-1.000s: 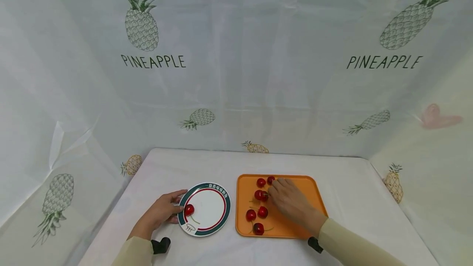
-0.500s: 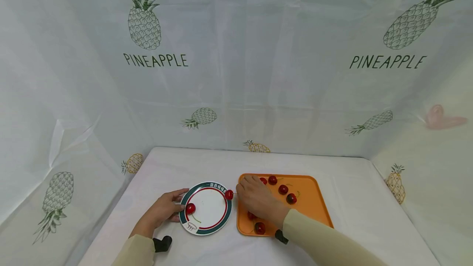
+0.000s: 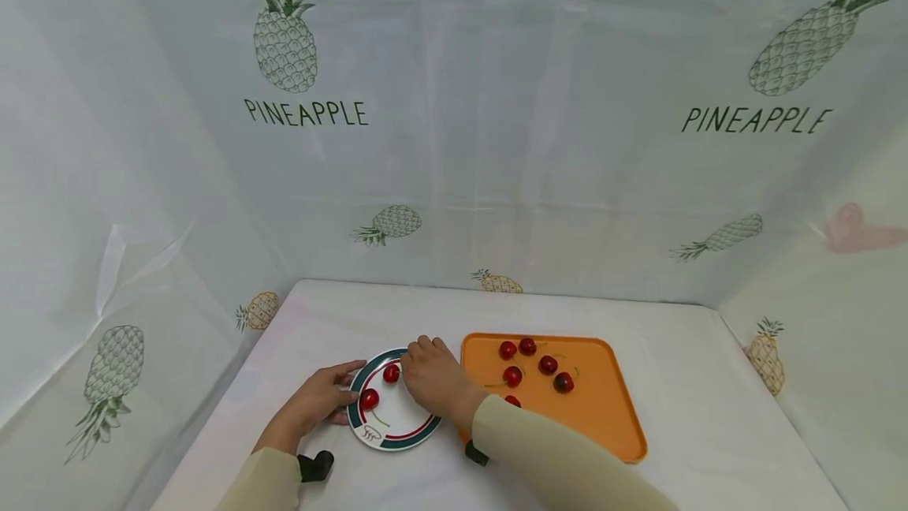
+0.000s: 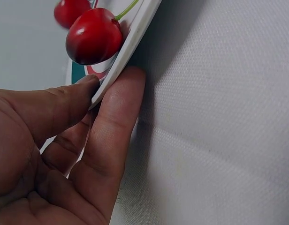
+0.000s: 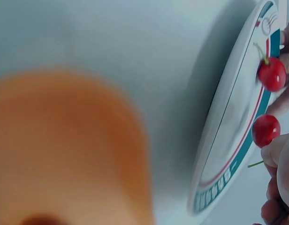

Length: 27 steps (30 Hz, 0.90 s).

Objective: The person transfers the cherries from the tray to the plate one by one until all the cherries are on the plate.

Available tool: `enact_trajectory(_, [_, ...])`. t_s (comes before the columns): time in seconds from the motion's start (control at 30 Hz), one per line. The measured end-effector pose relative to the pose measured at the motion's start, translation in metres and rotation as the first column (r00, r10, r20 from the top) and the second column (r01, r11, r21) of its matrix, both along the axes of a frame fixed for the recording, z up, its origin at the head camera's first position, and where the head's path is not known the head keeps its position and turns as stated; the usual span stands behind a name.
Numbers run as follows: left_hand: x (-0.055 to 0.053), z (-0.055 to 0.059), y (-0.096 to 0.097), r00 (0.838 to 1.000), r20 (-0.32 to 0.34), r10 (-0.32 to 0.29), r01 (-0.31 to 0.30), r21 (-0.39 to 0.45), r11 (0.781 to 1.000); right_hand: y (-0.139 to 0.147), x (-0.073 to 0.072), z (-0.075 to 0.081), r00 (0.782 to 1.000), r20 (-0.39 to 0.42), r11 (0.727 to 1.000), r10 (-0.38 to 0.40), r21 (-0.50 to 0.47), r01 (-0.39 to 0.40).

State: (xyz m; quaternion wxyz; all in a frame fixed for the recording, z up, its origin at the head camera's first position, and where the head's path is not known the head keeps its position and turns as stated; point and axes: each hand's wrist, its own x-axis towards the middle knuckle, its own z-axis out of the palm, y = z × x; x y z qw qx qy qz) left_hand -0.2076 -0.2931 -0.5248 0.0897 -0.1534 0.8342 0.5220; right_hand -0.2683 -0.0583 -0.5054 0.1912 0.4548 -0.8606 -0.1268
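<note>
My left hand (image 3: 312, 404) pinches the left rim of a white plate (image 3: 411, 419) with green and red bands, thumb on top and fingers beneath. In the left wrist view the plate (image 4: 137, 30) stands tilted against the frame, its edge between thumb and finger. One red cherry (image 3: 370, 399) with a green stem lies on the plate near the left thumb. Above the plate, my right hand (image 3: 440, 381) holds a second cherry (image 5: 266, 131) by its stem end between thumb and fingers. The right hand's fingertips are partly hidden in the head view.
An orange tray (image 3: 596, 424) lies right of the plate, with several cherries (image 3: 548, 364) on it. My right forearm (image 3: 553, 448) crosses its near left corner and hides part of it. A white cloth (image 3: 674, 385) covers the table.
My right hand has moved left from the tray to over the plate, bringing a cherry with it. The left hand keeps its grip on the plate rim.
</note>
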Motion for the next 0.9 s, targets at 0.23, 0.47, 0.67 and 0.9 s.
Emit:
enact_trajectory(0.23, [0.001, 0.001, 0.002, 1.0, -0.002, -0.001, 0.001, 0.024, 1.0, -0.02, 0.006, -0.01, 0.998, 0.053, 0.999, -0.045, 0.027, 0.044])
enact_trajectory(0.47, [-0.001, 0.001, 0.004, 1.0, -0.005, -0.008, 0.008, 0.032, 0.999, -0.025, 0.011, -0.014, 0.994, 0.092, 0.997, -0.063, 0.047, 0.059])
enact_trajectory(0.67, [-0.002, 0.0, 0.004, 1.0, -0.007, -0.009, 0.009, 0.043, 0.999, -0.027, 0.011, -0.018, 0.994, 0.081, 0.995, -0.076, 0.063, 0.071])
enact_trajectory(0.9, [0.0, -0.001, -0.002, 1.0, -0.006, -0.006, 0.007, 0.028, 1.0, -0.028, 0.008, -0.014, 0.997, 0.044, 0.997, -0.065, 0.052, 0.062])
